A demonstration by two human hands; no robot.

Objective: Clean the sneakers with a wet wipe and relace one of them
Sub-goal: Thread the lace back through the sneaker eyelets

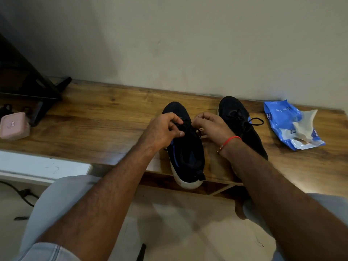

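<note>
On the wooden table (105, 117), both hands' grip — left hand (162, 131), right hand (211, 127) — pinches the near sneaker (186, 155)'s lace (190, 127).

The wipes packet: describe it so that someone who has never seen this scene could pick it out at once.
Follow the long wooden bench along the wall to its right end. Past the two black sneakers, the wipes packet lies flat there, beside the right sneaker. It is the only bright blue, crinkled plastic thing on the bench, with a pale wipe sticking out of it.
</note>
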